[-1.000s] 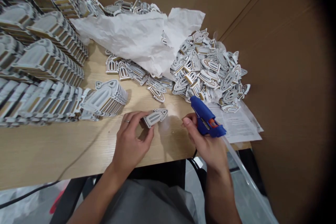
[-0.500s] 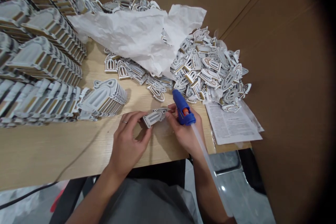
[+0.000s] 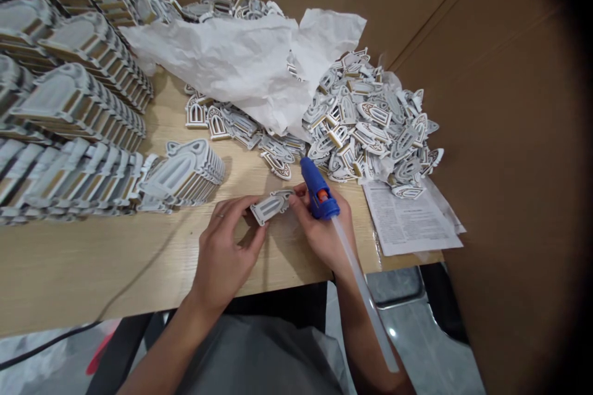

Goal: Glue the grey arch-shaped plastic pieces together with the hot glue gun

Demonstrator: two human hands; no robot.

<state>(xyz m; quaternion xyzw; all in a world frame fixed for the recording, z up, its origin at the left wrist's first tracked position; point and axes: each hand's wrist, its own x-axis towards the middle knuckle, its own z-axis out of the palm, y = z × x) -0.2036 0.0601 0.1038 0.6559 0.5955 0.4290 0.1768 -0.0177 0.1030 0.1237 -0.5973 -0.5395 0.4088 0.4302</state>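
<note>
Between the thumb and fingers of my left hand [image 3: 227, 244] is a small grey-white arched window piece [image 3: 272, 205], tilted above the wooden table [image 3: 92, 265]. My right hand [image 3: 330, 234] is closed around a blue hot glue gun [image 3: 319, 188], its nozzle pointing away from me. A long translucent glue stick [image 3: 364, 296] trails from the gun's back end over my forearm. The fingertips of my right hand also touch the far end of the window piece. How its fingers wrap the gun's handle is hidden.
Stacked window pieces [image 3: 83, 105] fill the left side, with a shorter stack [image 3: 185, 173] nearer me. Loose pieces [image 3: 370, 123] lie heaped at the back right, beside crumpled white paper [image 3: 231, 62]. Printed sheets [image 3: 407, 222] lie at the right edge. Brown cardboard [image 3: 500, 136] walls the far side.
The glue gun and my right hand have shifted slightly left, and the trailing glue stick has swung with them. My left hand keeps its hold on the window piece, nearly unmoved.
</note>
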